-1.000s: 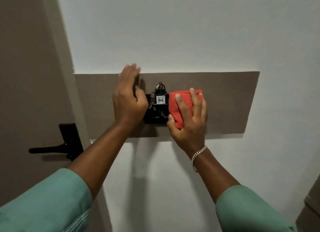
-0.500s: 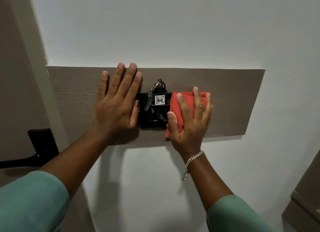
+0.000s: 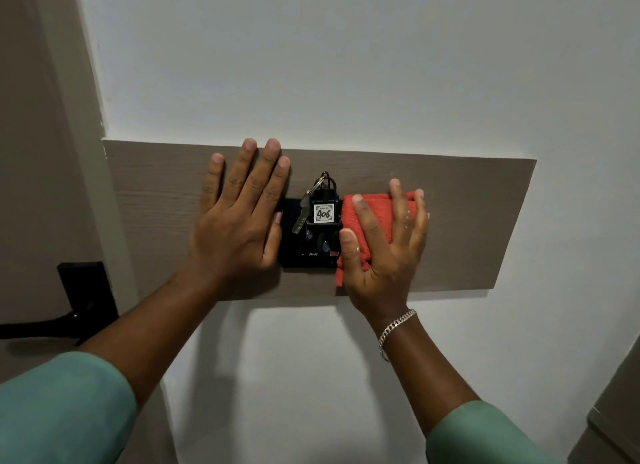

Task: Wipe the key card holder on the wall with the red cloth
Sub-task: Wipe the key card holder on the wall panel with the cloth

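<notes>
Here, a black door handle (image 3: 74, 311) is seen at the far left. Next, the left hand (image 3: 239, 221) is laid flat and open on the brown wall panel (image 3: 485, 228), with nothing held, its thumb touching the left edge of the black key card holder (image 3: 304, 252). A black key tag (image 3: 323, 210) is slotted in the holder, and a key (image 3: 300, 217) is hung beside it. "406" is written on the tag, and "HI-FI" is printed low on the holder. The red cloth (image 3: 375, 217) is pressed against the holder's right side by the right hand (image 3: 384, 252), fingers spread over it.
</notes>
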{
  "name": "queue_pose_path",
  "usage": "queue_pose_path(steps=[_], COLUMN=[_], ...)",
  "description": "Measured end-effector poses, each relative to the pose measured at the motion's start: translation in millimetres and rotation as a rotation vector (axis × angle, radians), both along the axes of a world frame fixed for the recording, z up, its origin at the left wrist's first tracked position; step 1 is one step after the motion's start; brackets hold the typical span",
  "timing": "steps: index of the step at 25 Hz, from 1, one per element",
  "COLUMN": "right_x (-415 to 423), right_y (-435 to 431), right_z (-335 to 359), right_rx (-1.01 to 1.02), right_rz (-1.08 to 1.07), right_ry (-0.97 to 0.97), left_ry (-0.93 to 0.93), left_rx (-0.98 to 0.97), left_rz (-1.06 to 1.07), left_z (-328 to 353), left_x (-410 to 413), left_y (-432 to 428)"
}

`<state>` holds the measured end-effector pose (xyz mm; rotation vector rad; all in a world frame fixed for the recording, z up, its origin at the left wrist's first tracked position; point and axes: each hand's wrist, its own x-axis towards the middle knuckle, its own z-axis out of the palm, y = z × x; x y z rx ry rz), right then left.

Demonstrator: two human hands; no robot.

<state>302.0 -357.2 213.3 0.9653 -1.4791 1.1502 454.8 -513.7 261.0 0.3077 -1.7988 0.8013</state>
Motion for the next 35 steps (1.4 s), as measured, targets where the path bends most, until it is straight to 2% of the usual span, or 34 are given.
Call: queue_pose_path(steps=[3, 6, 9, 12, 16, 20, 24, 27, 31, 35], right_x=[-7, -7, -7, -12, -16, -10, -5, -2, -3, 7], right_y=[4, 1, 1, 2, 7, 0, 2, -3, 3, -5], right_z=[-4, 0, -9, 0, -11, -3, -12, -2, -16, -7], right_rx=[0.049, -0.015, 0.037, 0.010, 0.103, 0.033, 0.069, -0.005, 0.100, -0.041], right_rz=[-0.024, -0.035, -0.054, -0.053, -0.085, -0.093, -0.073, -0.077, -0.067, -0.072], right_ry=[0.069, -0.027, 0.029, -0.053, 0.065, -0.109, -0.030, -0.165, -0.002, -0.214], left_ry=[0.001, 0.002, 0.005, 0.012, 0.005, 0.008, 0.011, 0.006, 0.008, -0.004], left_rx=[0.008, 0.004, 0.003, -0.005, 0.004, -0.009, 0.001, -0.012, 0.003, 0.006], left_rz=[-0.003, 0.009, 0.007, 0.022, 0.012, 0.024, 0.014, 0.005, 0.000, 0.004], left_z=[0, -1, -1, -2, -1, -2, -1, -1, -2, -2], left_x=[0, -1, -2, -1, -2, -3, -2, -3, -2, -1], left_y=[1, 1, -1, 0, -1, -1, -1, -2, -1, 0])
